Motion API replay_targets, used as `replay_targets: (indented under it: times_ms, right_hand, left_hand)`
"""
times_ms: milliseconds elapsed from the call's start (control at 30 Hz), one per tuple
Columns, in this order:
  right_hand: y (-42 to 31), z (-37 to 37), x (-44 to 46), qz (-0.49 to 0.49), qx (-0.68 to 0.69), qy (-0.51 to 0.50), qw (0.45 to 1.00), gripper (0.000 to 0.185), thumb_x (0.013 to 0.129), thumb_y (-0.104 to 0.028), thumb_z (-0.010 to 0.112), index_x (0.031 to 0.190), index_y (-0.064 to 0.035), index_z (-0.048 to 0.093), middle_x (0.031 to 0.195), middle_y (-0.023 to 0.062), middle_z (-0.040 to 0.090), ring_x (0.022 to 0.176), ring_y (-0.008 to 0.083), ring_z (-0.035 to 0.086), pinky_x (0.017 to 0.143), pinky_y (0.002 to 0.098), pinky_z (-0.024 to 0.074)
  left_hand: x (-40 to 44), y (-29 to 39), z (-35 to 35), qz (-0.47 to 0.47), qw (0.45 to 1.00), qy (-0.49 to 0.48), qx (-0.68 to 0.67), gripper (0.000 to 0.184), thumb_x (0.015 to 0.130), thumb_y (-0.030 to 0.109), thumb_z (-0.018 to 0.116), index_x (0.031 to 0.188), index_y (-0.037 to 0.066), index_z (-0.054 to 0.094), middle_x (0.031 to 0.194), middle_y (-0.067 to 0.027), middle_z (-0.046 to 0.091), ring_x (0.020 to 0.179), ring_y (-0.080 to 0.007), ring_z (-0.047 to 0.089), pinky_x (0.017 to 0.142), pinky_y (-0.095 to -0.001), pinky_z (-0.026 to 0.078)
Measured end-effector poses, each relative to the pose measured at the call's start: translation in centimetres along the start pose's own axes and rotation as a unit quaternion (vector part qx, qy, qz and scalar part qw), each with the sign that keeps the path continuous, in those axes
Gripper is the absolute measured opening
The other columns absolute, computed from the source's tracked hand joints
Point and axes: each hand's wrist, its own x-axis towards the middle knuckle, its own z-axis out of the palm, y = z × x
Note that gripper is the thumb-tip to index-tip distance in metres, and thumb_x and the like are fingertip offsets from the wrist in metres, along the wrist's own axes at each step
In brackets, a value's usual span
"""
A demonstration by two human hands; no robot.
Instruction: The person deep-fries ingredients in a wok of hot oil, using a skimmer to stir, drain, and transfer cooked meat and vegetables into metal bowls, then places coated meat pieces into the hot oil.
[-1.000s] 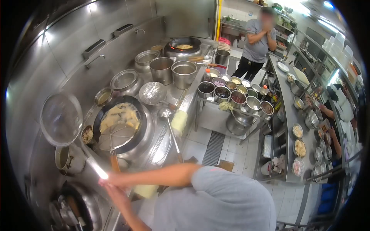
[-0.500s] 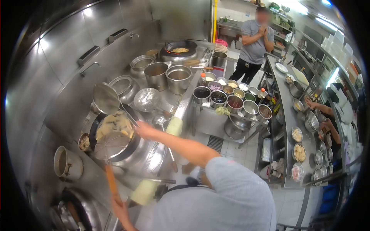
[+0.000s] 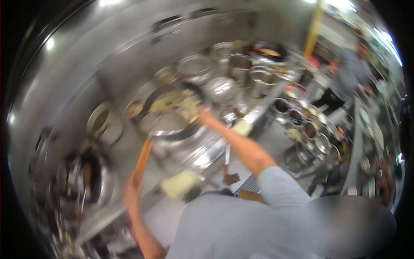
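Note:
My left hand [image 3: 133, 194] is closed around the wooden handle of a round strainer [image 3: 166, 124], whose bowl rests over the near side of a wok [image 3: 196, 131]. Pale pieces of food [image 3: 172, 100] lie in the wok and about the strainer. At the wok's right rim, my right hand [image 3: 208, 117] is closed on the handle of a large metal ladle. Motion blur hides the ladle's bowl. Beyond my right hand lies a perforated skimmer [image 3: 221, 89].
Behind the wok stand metal pots [image 3: 194, 68] and a second wok [image 3: 269, 52] with food. Sauce and ingredient bowls [image 3: 309, 129] fill a stand at right. Another person [image 3: 347, 73] stands beyond it. A tall pot [image 3: 100, 118] is at left, a folded cloth [image 3: 179, 183] on the near edge.
The view has swung left and blurred. The ladle, earlier raised and tilted above the wok, no longer shows there. My right hand is closer to the wok; my left keeps the strainer.

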Motion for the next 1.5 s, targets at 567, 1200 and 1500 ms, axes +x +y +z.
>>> replay_targets:
  times_ms: [567, 1200, 1500]
  right_hand:
    - [-1.4, -0.2, 0.7, 0.379, 0.64, -0.271, 0.611, 0.008, 0.084, 0.006, 0.034, 0.087, 0.0014, 0.04, 0.067, 0.0058, 0.047, 0.043, 0.0071, 0.038, 0.035, 0.0222, 0.0295]
    - [-6.7, -1.7, -10.3, 0.024, 0.144, 0.149, 0.978, 0.032, 0.08, -0.003, 0.048, 0.112, 0.0016, 0.051, 0.095, 0.0266, 0.061, 0.091, 0.0426, 0.061, 0.077, 0.0483, 0.0489]
    - [-6.2, -4.9, -15.7, 0.121, 0.155, 0.025, 0.98, 0.031, 0.078, -0.002, 0.051, 0.109, -0.0007, 0.053, 0.099, 0.0273, 0.062, 0.094, 0.0412, 0.062, 0.077, 0.0472, 0.0506]
  left_hand:
    - [0.3, 1.0, -5.0, -0.016, 0.998, -0.006, 0.062, 0.057, 0.073, 0.018, 0.074, 0.126, 0.01, 0.054, 0.112, -0.0166, 0.062, 0.102, -0.0341, 0.058, 0.087, -0.0403, 0.046]
    - [-4.1, 3.6, 5.9, 0.103, 0.991, -0.057, 0.061, 0.05, 0.083, 0.012, 0.064, 0.13, 0.005, 0.047, 0.123, -0.0165, 0.055, 0.109, -0.0305, 0.055, 0.093, -0.0374, 0.044]
    - [-4.4, 3.7, 4.4, 0.115, 0.989, -0.087, 0.04, 0.04, 0.091, 0.017, 0.059, 0.125, -0.001, 0.049, 0.117, -0.0204, 0.056, 0.105, -0.0318, 0.055, 0.092, -0.0374, 0.045]
